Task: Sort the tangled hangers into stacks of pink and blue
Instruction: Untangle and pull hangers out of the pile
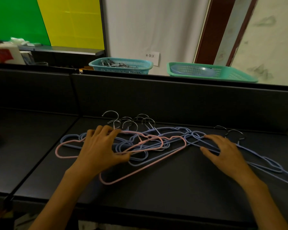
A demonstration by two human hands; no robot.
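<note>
While pink hangers [140, 143] and blue hangers [263, 161] lie interlocked mid-worktop [181, 188], left hand [98, 150] and right hand [226, 152] rest on them, fingers spread. Risk: lifting one likely drags hooked neighbours off the edge.

The single head camera looks forward and down from above the person's arms, close over the dark table [173, 188], with the wall [156, 27] far behind it.
</note>
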